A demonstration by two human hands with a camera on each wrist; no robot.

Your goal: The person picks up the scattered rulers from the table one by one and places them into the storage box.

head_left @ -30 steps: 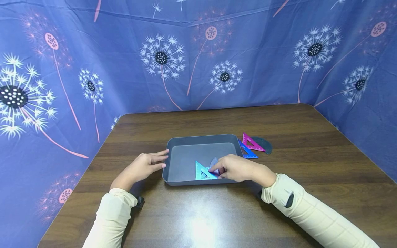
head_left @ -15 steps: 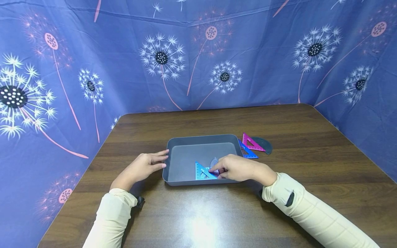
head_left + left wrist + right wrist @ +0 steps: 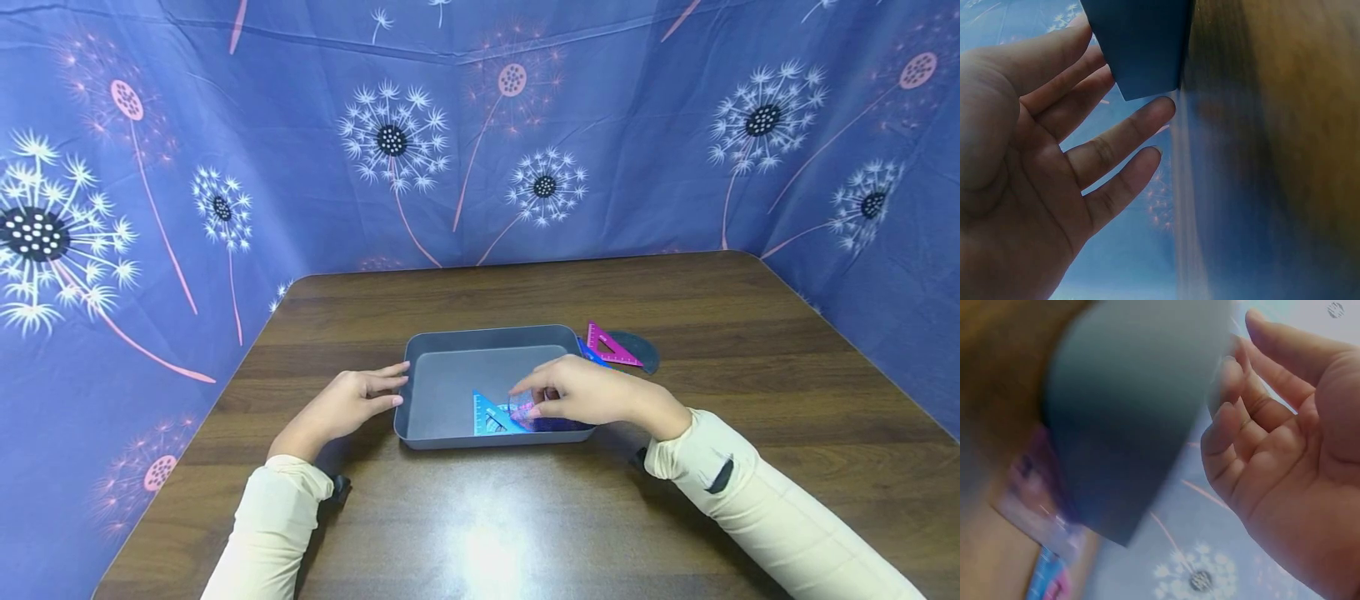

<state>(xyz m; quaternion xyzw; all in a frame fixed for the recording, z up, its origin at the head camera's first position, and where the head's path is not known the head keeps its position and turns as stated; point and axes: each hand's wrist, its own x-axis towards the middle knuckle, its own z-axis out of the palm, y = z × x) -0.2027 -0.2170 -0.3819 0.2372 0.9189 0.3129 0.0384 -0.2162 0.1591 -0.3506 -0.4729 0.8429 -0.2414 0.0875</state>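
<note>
Your hands at a grey tray [image 3: 450,340] of rulers.
Your left hand [image 3: 341,406] rests relaxed against its rim; your right hand [image 3: 581,392] hovers empty, fingers loose, above the blue set square [image 3: 491,414].

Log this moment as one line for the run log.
left hand: open, fingers touching grey tray left wall | right hand: over tray, empty | in tray: blue set square | beside tray: pink set square, dark protractor
</note>
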